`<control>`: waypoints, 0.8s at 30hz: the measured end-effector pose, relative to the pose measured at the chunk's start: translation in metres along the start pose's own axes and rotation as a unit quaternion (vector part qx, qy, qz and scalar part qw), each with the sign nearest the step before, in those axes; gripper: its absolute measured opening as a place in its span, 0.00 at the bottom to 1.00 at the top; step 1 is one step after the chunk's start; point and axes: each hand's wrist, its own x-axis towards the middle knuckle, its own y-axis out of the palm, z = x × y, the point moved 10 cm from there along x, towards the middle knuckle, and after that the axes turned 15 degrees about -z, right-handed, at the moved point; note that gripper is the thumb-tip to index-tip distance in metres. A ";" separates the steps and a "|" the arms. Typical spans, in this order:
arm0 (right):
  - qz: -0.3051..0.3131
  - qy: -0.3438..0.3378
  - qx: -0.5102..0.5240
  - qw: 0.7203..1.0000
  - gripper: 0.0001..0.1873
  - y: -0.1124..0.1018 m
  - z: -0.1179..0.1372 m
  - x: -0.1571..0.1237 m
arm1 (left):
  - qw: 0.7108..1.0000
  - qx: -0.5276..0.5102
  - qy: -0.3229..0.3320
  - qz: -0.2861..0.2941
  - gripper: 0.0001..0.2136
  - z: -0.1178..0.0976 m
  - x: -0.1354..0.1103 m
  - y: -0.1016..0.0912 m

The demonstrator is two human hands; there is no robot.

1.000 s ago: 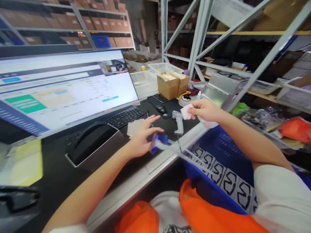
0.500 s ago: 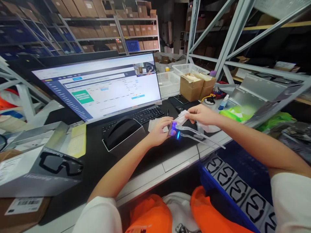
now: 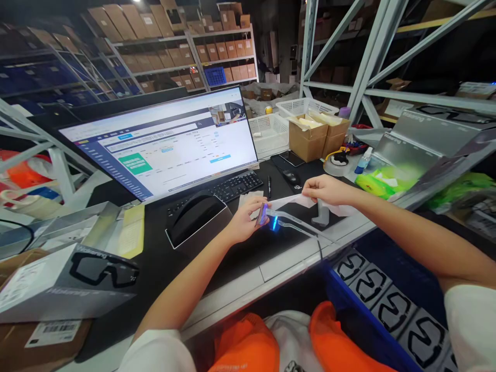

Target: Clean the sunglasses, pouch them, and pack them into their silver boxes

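Observation:
My left hand (image 3: 248, 219) is closed around the front of a pair of glasses (image 3: 287, 222) with blue mirrored lenses and clear arms, held just above the black desk mat (image 3: 201, 258). My right hand (image 3: 327, 188) pinches a white cloth (image 3: 289, 200) and holds it against the top of the glasses. The clear arms stick out to the right, toward the desk's front edge.
A large monitor (image 3: 166, 142), a keyboard (image 3: 232, 187) and a black case in a tray (image 3: 196, 214) stand behind my hands. A mouse (image 3: 290, 177), a scanner (image 3: 321, 212) and cardboard boxes (image 3: 315, 134) lie to the right. A grey glasses box (image 3: 65, 281) sits at left; a blue bin (image 3: 391, 310) below right.
My right hand brought the white cloth from the right over to the glasses in my left hand. The camera swung left, showing more of the monitor and the grey box.

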 end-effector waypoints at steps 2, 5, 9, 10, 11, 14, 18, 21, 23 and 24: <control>0.017 0.001 -0.027 0.999 0.15 0.001 -0.001 -0.004 | 1.000 0.001 -0.008 0.015 0.21 0.003 -0.001 0.004; 0.027 -0.010 -0.043 0.999 0.13 0.003 0.000 -0.004 | 0.999 -0.002 -0.028 0.020 0.21 0.009 -0.001 0.006; 0.016 -0.024 -0.054 0.998 0.11 0.004 0.002 0.005 | 0.997 -0.019 -0.071 0.004 0.24 0.023 -0.001 0.003; 0.012 -0.018 -0.050 0.999 0.11 0.004 0.002 0.008 | 0.996 -0.025 -0.084 0.001 0.25 0.028 -0.001 0.002; 0.007 -0.007 -0.041 0.999 0.11 0.004 0.001 0.011 | 0.995 -0.033 -0.095 -0.002 0.26 0.031 -0.002 0.002; -0.019 0.025 0.002 1.000 0.12 0.003 -0.003 0.021 | 0.991 -0.067 -0.118 -0.004 0.27 0.039 -0.007 0.003; -0.066 0.053 0.103 0.991 0.14 0.010 -0.002 0.038 | 0.982 -0.107 -0.156 0.008 0.27 0.051 -0.012 0.013; -0.075 0.050 0.190 0.978 0.15 0.028 0.009 0.055 | 0.976 -0.141 -0.164 0.011 0.29 0.057 -0.008 0.021; -0.064 0.037 0.248 0.966 0.18 0.044 0.022 0.066 | 0.975 -0.150 -0.162 0.005 0.30 0.059 -0.002 0.022; -0.053 0.034 0.275 0.959 0.19 0.052 0.029 0.070 | 0.975 -0.151 -0.160 0.000 0.31 0.059 0.002 0.021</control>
